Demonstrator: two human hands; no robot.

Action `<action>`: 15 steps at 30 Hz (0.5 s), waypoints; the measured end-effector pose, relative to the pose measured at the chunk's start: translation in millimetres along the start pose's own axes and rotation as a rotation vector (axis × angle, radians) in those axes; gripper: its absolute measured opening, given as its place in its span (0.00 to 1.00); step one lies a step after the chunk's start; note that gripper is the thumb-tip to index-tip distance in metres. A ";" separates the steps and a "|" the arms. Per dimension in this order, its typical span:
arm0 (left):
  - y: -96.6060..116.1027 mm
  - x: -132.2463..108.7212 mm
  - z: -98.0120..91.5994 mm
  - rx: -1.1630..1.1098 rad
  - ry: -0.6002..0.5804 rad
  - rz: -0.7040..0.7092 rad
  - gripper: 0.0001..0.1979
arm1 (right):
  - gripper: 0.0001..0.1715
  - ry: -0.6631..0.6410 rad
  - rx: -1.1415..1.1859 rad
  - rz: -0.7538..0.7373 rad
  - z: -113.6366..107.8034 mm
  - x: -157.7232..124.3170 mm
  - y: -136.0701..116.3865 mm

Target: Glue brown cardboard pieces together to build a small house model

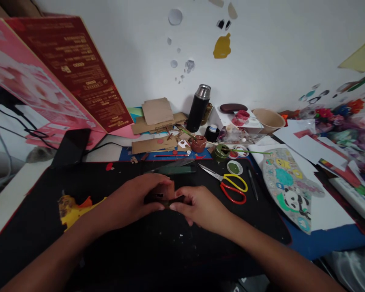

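Between my two hands, over the middle of the black mat [200, 251], is a small brown folded piece [169, 190] that looks like cardboard, with a dark slot in its side. My left hand [141, 194] grips it from the left, thumb below and fingers above. From the right, my right hand [197, 205] pinches its edge between thumb and fingers. Just behind the hands lies a dark green ruler-like strip [178, 169]. Scissors [231, 186] with one yellow and one red handle rest open to the right. A yellow painted cutout [76, 209] sits partly hidden behind my left forearm.
A black thermos [198, 108], a brown paint jar [198, 143] and a green paint jar [220, 153] stand at the back. Cardboard pieces [158, 111] are stacked beside them. On the right lies a painted panda board [287, 186]. A black phone [71, 147] leans at left.
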State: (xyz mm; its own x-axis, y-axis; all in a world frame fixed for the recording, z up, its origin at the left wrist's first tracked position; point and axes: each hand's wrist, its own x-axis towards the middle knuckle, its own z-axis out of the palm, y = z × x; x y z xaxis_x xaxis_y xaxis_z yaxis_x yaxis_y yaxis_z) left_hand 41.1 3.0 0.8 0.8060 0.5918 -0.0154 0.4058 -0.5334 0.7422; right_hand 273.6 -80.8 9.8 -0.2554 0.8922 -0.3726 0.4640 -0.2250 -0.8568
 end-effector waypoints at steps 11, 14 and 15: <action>3.8 -2.6 -1.2 0.101 0.081 0.099 0.34 | 0.06 0.017 -0.099 0.029 0.0 3.9 -1.0; 5.3 -11.6 -12.5 0.106 0.195 0.065 0.40 | 0.05 0.025 -0.121 0.033 -1.1 4.5 -2.0; 4.6 -16.5 -17.4 0.107 0.279 0.004 0.39 | 0.05 0.027 -0.116 0.037 -1.9 4.4 -2.4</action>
State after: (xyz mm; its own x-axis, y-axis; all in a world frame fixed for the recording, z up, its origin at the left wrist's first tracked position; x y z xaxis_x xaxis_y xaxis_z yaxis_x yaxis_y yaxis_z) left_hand 22.1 1.3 16.1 0.6637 0.7252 0.1831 0.4583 -0.5878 0.6667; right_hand 273.1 -75.5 10.9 -0.2138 0.8948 -0.3919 0.5681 -0.2125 -0.7950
